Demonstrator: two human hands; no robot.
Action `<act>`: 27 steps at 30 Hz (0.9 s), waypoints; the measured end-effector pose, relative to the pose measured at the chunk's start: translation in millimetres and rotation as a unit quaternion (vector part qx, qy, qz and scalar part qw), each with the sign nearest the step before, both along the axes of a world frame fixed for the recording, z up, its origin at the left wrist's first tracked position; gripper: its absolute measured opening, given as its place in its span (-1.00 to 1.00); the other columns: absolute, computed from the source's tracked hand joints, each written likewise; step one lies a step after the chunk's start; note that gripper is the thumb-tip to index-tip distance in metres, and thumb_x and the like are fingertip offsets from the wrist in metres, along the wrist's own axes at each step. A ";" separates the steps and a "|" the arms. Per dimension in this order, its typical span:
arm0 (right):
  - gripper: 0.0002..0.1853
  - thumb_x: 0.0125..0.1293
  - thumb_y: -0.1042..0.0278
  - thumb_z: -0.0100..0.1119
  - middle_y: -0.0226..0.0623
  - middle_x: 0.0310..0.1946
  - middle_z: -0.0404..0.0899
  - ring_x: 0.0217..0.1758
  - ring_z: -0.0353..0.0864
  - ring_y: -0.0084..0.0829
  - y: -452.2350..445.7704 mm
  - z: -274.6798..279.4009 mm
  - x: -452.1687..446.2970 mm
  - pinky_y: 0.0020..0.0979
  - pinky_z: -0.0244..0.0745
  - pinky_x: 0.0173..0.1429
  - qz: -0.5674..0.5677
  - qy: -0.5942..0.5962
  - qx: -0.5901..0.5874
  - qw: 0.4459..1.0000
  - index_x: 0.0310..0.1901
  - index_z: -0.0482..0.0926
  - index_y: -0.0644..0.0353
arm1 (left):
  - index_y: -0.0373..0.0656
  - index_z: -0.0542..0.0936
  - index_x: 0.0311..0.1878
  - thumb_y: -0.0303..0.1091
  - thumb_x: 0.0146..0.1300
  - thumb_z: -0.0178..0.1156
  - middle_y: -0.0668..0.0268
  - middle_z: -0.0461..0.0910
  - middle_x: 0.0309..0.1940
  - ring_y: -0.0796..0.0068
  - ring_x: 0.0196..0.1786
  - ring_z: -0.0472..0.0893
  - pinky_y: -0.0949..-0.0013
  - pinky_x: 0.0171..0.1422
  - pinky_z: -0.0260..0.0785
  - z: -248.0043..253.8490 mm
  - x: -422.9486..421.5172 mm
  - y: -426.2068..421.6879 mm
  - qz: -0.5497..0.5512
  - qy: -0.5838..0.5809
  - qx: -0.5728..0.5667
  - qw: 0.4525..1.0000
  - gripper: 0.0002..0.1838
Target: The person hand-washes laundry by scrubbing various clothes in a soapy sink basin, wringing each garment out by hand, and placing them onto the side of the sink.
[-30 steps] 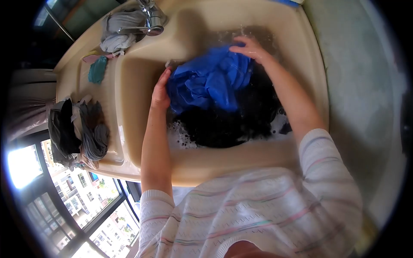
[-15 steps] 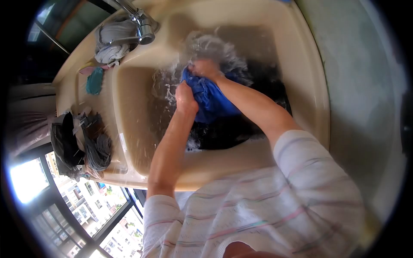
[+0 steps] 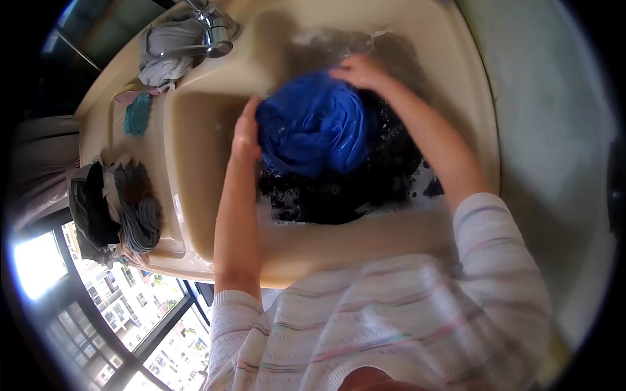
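Observation:
A wet blue cloth (image 3: 313, 124), bunched and folded in the middle, lies spread over dark fabric in the basin. My left hand (image 3: 246, 133) is at its left edge, fingers stretched out along the side and touching it. At the upper right edge, my right hand (image 3: 360, 70) has its fingers closed on a bit of the cloth. Black fabric (image 3: 332, 202) lies soaked in the water below and to the right, with foam on it.
The beige sink (image 3: 215, 189) has a chrome faucet (image 3: 218, 39) at upper left. On its left ledge sit grey cloths (image 3: 171, 49), a teal cloth (image 3: 137, 114) and a pile of dark laundry (image 3: 98, 208). A window (image 3: 124, 300) is at lower left.
The blue cloth has gone from gathered between my hands to spread wider. My left hand moved left, my right hand up and right. The splashing water has calmed.

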State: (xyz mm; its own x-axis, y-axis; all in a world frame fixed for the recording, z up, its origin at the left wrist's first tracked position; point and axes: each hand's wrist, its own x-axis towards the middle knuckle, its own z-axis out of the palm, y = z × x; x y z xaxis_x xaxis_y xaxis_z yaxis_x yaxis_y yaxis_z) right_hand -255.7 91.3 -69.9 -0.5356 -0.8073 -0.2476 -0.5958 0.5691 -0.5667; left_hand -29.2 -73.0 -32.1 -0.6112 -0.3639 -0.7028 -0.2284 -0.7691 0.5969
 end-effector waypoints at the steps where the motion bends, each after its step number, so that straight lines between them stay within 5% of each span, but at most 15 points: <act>1: -0.50 -0.01 -0.21 0.18 -0.14 -0.24 0.60 -0.20 0.60 -0.19 11.3 -12.1 -32.1 -0.28 0.47 -0.06 0.015 -0.026 -0.037 0.999 -0.25 0.63 0.07 | -0.35 0.48 -0.03 -0.09 0.20 0.05 0.19 0.54 -0.12 0.37 -0.11 0.52 0.37 0.03 0.34 -1.4 9.6 -12.9 -0.022 -0.042 -0.104 0.993 -0.52; 2: -0.44 -0.07 -0.21 0.24 -0.12 -0.21 0.60 -0.17 0.60 -0.19 17.4 -25.7 -50.9 -0.28 0.46 -0.03 0.030 -0.051 -0.073 0.996 -0.19 0.62 0.12 | -0.35 0.47 -0.02 -0.07 0.17 0.10 0.18 0.54 -0.10 0.37 -0.09 0.53 0.37 0.03 0.35 -7.0 19.5 -22.7 -0.044 -0.083 -0.206 0.974 -0.49; 5: -0.32 -0.17 -0.19 0.32 -0.03 -0.20 0.58 -0.09 0.57 -0.18 -2.9 -50.7 -37.3 -0.30 0.43 0.03 -0.199 -0.142 -0.243 0.939 -0.14 0.58 0.26 | -0.34 0.45 0.03 -0.08 0.08 0.22 0.17 0.54 -0.09 0.36 -0.08 0.54 0.38 0.01 0.36 -33.7 13.2 1.4 -0.165 -0.131 -0.465 0.860 -0.43; 6: -0.33 -0.16 -0.16 0.31 0.05 -0.20 0.56 -0.05 0.54 -0.10 -15.2 -28.0 -7.0 -0.27 0.41 0.07 -0.135 -0.111 -0.095 0.980 -0.18 0.56 0.33 | -0.34 0.45 0.04 -0.09 0.05 0.26 0.16 0.54 -0.08 0.35 -0.07 0.54 0.38 0.00 0.37 -38.1 4.9 12.2 -0.208 -0.132 -0.541 0.804 -0.41; 8: -0.48 -0.11 -0.01 0.26 0.09 -0.24 0.56 -0.13 0.53 0.05 -40.1 -39.9 40.3 -0.20 0.40 0.04 -0.034 0.027 -0.084 0.996 -0.25 0.57 0.33 | -0.34 0.43 0.07 -0.14 0.00 0.31 0.14 0.54 -0.09 0.33 -0.05 0.54 0.37 0.03 0.36 -36.0 1.0 15.3 -0.267 -0.044 -0.386 0.882 -0.39; 10: -0.51 -0.10 0.09 0.23 0.02 -0.22 0.57 -0.12 0.55 -0.05 -28.8 -27.3 34.8 -0.20 0.41 0.02 0.101 -0.052 -0.033 0.993 -0.18 0.55 0.30 | -0.34 0.41 0.09 -0.18 -0.02 0.34 0.12 0.53 -0.06 0.31 0.00 0.51 0.36 0.08 0.35 -31.9 9.1 5.7 -0.261 0.014 -0.276 0.925 -0.36; 12: -0.49 -0.10 0.22 0.20 -0.03 -0.14 0.53 -0.09 0.53 -0.19 0.5 -26.7 1.4 -0.27 0.42 -0.02 -0.095 -0.168 -0.077 0.978 -0.05 0.50 0.28 | -0.32 0.38 0.13 -0.21 -0.02 0.35 0.10 0.49 -0.02 0.31 0.06 0.47 0.34 0.13 0.32 -19.8 32.1 -25.7 -0.181 0.042 -0.224 0.957 -0.34; 14: -0.37 -0.11 0.31 0.19 -0.06 0.00 0.43 -0.01 0.48 -0.29 17.0 -8.5 -28.0 -0.36 0.43 -0.01 -0.148 -0.335 -0.068 0.928 0.11 0.39 0.27 | -0.29 0.32 0.18 -0.14 0.03 0.31 0.11 0.42 0.07 0.32 0.14 0.40 0.30 0.20 0.26 -28.4 41.8 -33.2 -0.044 0.002 -0.218 0.975 -0.30; 16: -0.17 -0.13 0.09 0.33 0.02 0.11 0.35 0.08 0.44 -0.24 -4.8 -14.7 -9.6 -0.37 0.41 0.09 -0.136 -0.369 -0.168 0.904 0.21 0.27 0.27 | -0.26 0.26 0.23 -0.06 0.09 0.24 0.14 0.35 0.15 0.34 0.20 0.33 0.26 0.25 0.21 -37.9 35.2 -30.0 0.022 0.014 -0.152 0.988 -0.28; 18: -0.10 -0.21 -0.27 0.30 0.08 0.02 0.44 0.06 0.47 -0.15 -33.0 2.6 33.5 -0.29 0.39 0.09 -0.031 -0.233 -0.086 0.968 0.08 0.41 0.31 | -0.21 0.20 0.27 0.03 0.15 0.15 0.18 0.28 0.21 0.35 0.24 0.28 0.21 0.29 0.16 -36.7 10.7 1.5 0.017 0.068 -0.026 0.997 -0.27; 19: -0.21 -0.21 -0.30 0.25 0.08 -0.02 0.47 0.04 0.49 -0.13 -48.6 2.7 57.6 -0.25 0.39 0.08 0.009 -0.195 -0.030 0.980 -0.07 0.54 0.26 | -0.19 0.21 0.27 0.07 0.16 0.11 0.19 0.27 0.22 0.33 0.24 0.28 0.19 0.30 0.14 -48.4 2.4 12.0 0.039 0.239 -0.036 0.970 -0.28; 21: -0.43 -0.12 -0.17 0.25 -0.12 -0.20 0.53 -0.16 0.51 -0.10 -45.7 34.5 136.5 -0.25 0.44 -0.08 0.019 -0.073 -0.194 0.978 -0.20 0.59 0.17 | -0.15 0.22 0.27 0.13 0.18 0.02 0.22 0.26 0.23 0.29 0.24 0.28 0.16 0.32 0.12 -97.2 -9.1 29.1 0.079 0.551 -0.047 0.829 -0.30; 24: -0.62 -0.10 0.05 0.29 -0.23 -0.26 0.49 -0.19 0.49 -0.15 -41.3 48.4 201.5 -0.24 0.40 0.00 0.111 0.076 -0.336 0.932 -0.33 0.53 0.15 | -0.13 0.28 0.21 0.06 0.24 -0.09 0.20 0.28 0.18 0.30 0.22 0.29 0.15 0.31 0.15 -103.0 23.8 13.1 -0.106 0.304 -0.447 0.835 -0.42; 26: -0.60 -0.12 -0.07 0.24 -0.21 -0.17 0.50 -0.11 0.50 -0.14 -59.4 17.8 175.8 -0.17 0.43 -0.07 0.037 0.058 -0.375 0.924 -0.36 0.57 0.10 | -0.13 0.31 0.17 -0.01 0.26 -0.09 0.19 0.35 0.10 0.32 0.18 0.34 0.16 0.27 0.20 -110.2 17.8 11.4 -0.023 0.367 -0.045 0.929 -0.49; 27: -0.55 -0.04 -0.06 0.19 -0.13 -0.20 0.52 -0.10 0.49 -0.12 -66.7 4.7 161.6 -0.23 0.39 -0.03 -0.040 0.078 -0.321 0.943 -0.26 0.57 0.15 | -0.13 0.32 0.15 -0.04 0.26 -0.08 0.18 0.38 0.07 0.33 0.15 0.37 0.17 0.25 0.23 -111.8 13.6 16.4 0.024 0.379 0.164 0.910 -0.52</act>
